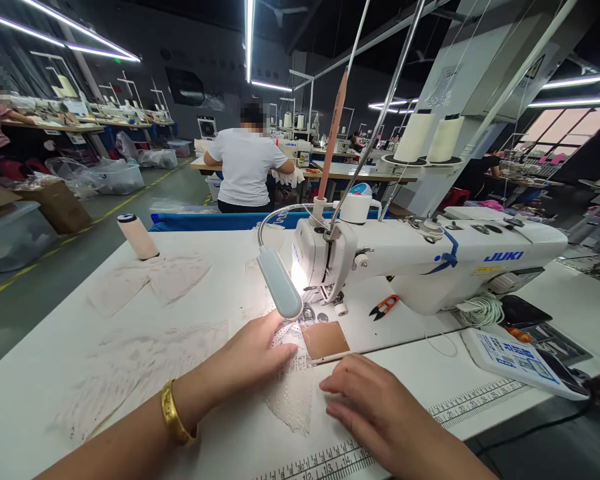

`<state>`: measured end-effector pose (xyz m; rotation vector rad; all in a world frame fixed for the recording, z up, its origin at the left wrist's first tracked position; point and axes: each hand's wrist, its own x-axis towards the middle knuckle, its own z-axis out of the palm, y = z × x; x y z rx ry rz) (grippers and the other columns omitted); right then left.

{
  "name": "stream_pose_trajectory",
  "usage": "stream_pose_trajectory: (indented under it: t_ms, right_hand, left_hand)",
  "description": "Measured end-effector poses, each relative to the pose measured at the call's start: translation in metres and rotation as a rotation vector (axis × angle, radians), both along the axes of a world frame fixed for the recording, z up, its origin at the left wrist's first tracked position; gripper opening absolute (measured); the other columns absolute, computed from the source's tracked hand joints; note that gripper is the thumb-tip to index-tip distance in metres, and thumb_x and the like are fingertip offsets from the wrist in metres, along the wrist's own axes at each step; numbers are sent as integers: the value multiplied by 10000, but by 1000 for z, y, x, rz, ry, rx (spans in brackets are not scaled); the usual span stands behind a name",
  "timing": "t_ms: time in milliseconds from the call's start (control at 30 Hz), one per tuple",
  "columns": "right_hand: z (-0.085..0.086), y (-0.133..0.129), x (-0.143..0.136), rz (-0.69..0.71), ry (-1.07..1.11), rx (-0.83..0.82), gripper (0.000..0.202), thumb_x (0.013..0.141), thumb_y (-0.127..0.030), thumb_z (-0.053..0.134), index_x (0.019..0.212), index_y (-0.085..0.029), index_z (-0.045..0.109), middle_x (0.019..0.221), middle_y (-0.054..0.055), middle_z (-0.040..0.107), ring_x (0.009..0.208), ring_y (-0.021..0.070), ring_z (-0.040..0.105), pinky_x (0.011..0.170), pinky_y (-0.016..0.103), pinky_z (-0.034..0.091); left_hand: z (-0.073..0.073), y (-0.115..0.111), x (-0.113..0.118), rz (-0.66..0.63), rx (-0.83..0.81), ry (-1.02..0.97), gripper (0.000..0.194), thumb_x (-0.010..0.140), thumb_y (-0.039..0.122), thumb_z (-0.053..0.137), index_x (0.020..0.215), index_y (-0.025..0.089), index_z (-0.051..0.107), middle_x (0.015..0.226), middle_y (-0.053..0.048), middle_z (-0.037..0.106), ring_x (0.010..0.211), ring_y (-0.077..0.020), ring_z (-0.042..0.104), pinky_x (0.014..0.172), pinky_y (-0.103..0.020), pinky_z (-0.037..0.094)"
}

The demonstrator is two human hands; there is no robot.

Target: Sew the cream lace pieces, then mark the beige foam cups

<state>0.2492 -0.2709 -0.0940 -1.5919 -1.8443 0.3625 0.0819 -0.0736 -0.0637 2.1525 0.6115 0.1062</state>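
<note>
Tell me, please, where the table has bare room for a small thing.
Bare table shows between the right hand, the ruler and the sewing machine, and also left of the large lace piece. It is crowded under the lamp, where the left hand rests on pale lace.

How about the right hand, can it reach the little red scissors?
Probably yes: the right hand looks empty, and only flat white work surface seems to lie between it and the red scissors.
</note>
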Motion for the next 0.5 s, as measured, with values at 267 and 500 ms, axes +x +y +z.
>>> stream_pose_trajectory:
  t_ms: [267,500]
  right_hand:
    - [-32,15,-30,-9,-114,125,169,1003,-146,524,855,-214,570,845,33,608,773,192,522,660,289,395]
    - [-24,14,-25,-72,49,117,140,980,-155,524,869,-212,586,817,6,588,761,162,533,665,266,393]
  left_hand:
    - [-8,-2,3,1,180,-3,204,933,299,455,1110,243,539,899,-9,652,826,-239,593,772,-353,452]
    - [-11,3,5,-86,144,-48,277,944,216,449,1029,243,711,1082,-26,714,1015,-235,650,907,-348,484]
